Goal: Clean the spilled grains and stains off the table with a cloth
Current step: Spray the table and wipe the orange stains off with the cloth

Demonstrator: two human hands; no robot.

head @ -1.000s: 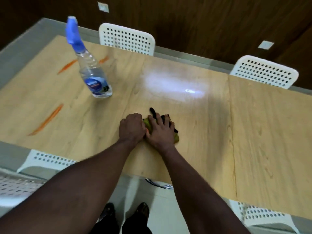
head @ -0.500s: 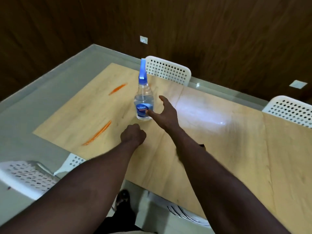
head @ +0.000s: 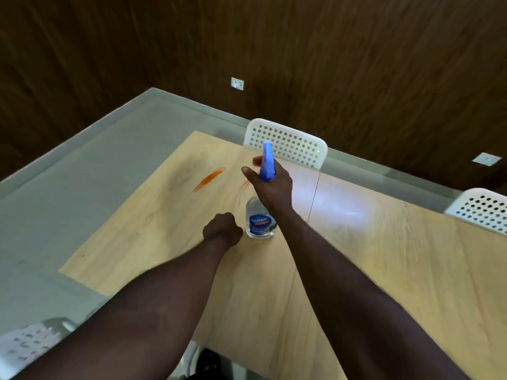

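A clear spray bottle with a blue trigger head stands on the wooden table. My right hand grips the bottle's neck just under the blue head, thumb stretched out to the left. My left hand rests on the table as a closed fist, just left of the bottle's base, with nothing visible in it. An orange stain streaks the tabletop beyond my hands, and a fainter orange mark lies beside my right thumb. The cloth is out of sight.
White perforated chairs stand behind the table's far edge, at the right and at the near left corner. Grey floor surrounds the table's left end, with dark wood walls behind it.
My right hand left the cloth, reached to the spray bottle and closed round its neck. My left hand stayed a fist. The view swung left and the cloth dropped out of sight.
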